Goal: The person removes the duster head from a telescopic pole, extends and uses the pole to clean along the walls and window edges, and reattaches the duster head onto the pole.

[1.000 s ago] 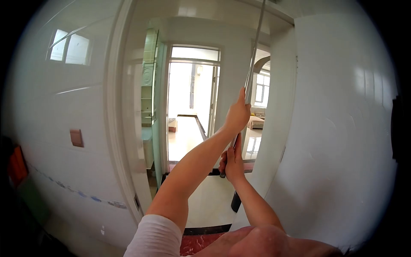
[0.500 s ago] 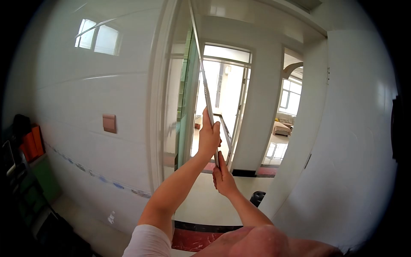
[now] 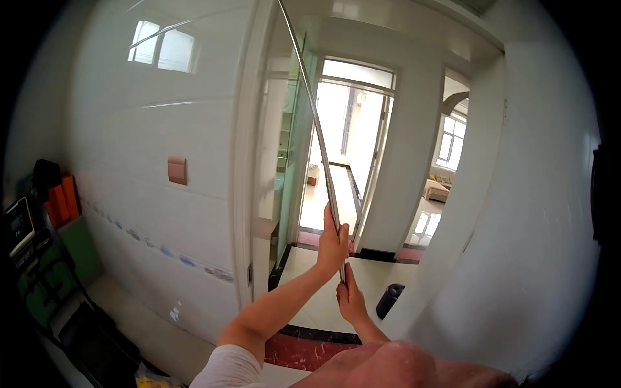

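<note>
A long, slender pole [image 3: 317, 126] with a shiny, silvery, metallic-looking surface stands steeply tilted, its upper part leaning to the left and running out past the top edge of the view, so its far end is unseen. It appears slightly bowed along its length, and its lower portion is gripped by the left hand [image 3: 333, 247], with the right hand [image 3: 350, 301] just below, where the bottom end is hidden.

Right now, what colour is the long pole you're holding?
The pole is silvery grey and shiny, showing best in the head view, above the hands.
</note>
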Demonstrator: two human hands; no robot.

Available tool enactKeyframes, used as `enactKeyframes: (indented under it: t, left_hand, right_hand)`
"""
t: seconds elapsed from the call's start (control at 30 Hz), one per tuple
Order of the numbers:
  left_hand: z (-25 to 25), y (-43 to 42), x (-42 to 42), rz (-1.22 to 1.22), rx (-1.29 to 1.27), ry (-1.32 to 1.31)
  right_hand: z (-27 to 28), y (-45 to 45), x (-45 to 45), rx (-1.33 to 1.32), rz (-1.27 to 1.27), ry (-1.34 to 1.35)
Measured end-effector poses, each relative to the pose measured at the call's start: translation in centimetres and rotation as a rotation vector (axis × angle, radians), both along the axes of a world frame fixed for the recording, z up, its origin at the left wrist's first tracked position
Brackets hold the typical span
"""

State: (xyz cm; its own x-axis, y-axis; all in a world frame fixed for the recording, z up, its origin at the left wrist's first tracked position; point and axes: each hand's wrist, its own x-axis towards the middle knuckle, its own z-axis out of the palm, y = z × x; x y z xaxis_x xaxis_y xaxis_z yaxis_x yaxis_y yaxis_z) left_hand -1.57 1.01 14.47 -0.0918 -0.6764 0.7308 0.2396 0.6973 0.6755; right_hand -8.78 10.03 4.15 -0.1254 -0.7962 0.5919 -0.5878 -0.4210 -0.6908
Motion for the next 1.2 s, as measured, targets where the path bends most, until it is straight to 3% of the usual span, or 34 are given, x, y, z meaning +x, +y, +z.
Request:
enactKeyframes:
  t: [0.07,0.37,0.43,0.67,0.73,0.87,1.07,1.2]
  left_hand:
    - [-0.1,3.1,-0.9,-0.147,0.174,-0.044]
    - [-4.7,9.0,-7.9,-0.233,0.161,-0.199]
    - [-5.3,9.7,-9.6,-0.188,0.047,-0.246]
    - [-5.7,13.7,-13.2,-0.268,0.037,-0.411]
    - [-6.5,14.1,-14.4,-0.195,-0.183,-0.366]
    - [-6.9,15.2,-15.2,-0.221,-0.206,-0.436]
    - [-5.7,16.0,-13.3,-0.265,-0.081,-0.453]
    - [-5.4,16.7,-10.5,-0.271,-0.019,-0.403]
  right_hand:
    - [-0.9,2.0,-1.1,0.026,-0.073,-0.026]
    - [-5.2,8.9,-5.5,0.075,-0.271,-0.144]
    - [-6.1,10.0,-6.3,0.062,-0.292,-0.181]
    - [-8.0,12.7,-7.3,0.053,-0.236,-0.493]
    - [-8.7,13.2,-7.4,0.066,-0.220,-0.552]
    - [-9.1,13.5,-6.8,-0.011,-0.147,-0.695]
    - [-8.4,13.8,-5.9,0.004,-0.085,-0.634]
    - [-7.6,14.4,-3.9,0.198,-0.120,-0.552]
